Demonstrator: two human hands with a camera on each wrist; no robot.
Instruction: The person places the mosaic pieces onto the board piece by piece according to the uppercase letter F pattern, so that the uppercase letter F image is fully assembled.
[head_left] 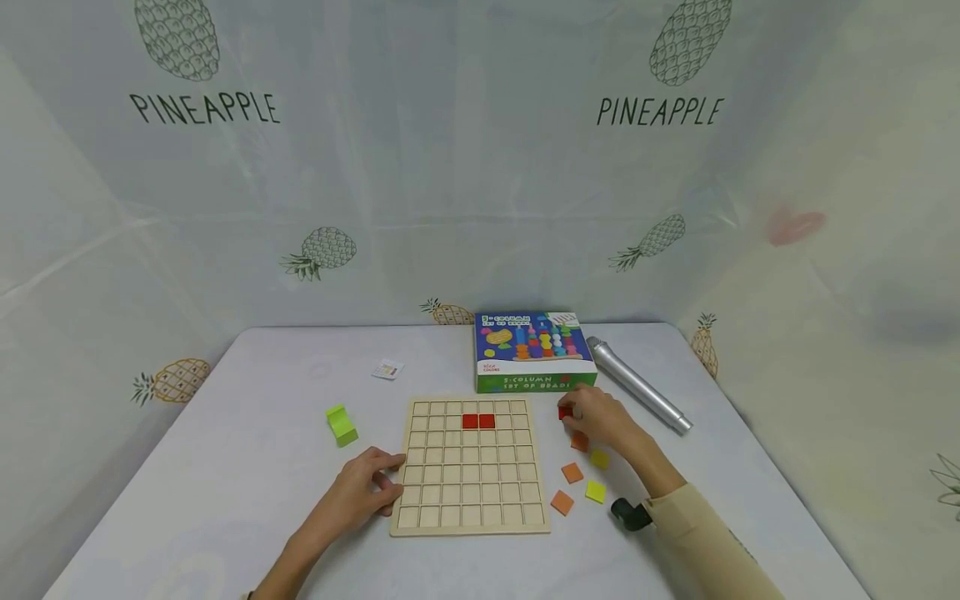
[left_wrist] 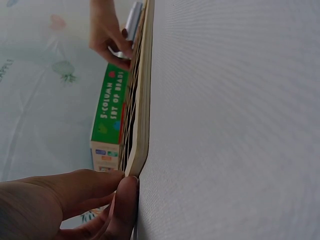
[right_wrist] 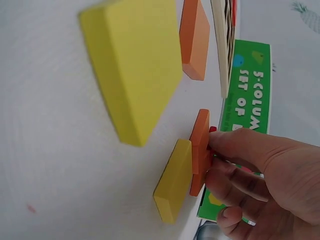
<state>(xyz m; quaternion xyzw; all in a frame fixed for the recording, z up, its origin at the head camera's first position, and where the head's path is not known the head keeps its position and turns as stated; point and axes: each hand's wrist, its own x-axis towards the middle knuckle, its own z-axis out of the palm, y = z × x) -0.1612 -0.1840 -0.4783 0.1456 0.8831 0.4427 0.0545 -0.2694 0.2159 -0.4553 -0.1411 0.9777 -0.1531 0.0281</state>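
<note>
With my right grip (head_left: 596, 414) pinching a red tile (head_left: 565, 412) right of the wooden board (head_left: 471, 530), I am risking dragging the orange tile (head_left: 579, 441) just beside it, while my left grip (head_left: 360, 485), thumb and finger apart, is touching the board's left edge.

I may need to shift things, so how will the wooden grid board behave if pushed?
The grid board likely feels stiff: its edge runs straight. Broad, thin and flat on the table, it would probably slide rather than tip. Its two red tiles may ride along, since they sit within ridged squares.
</note>
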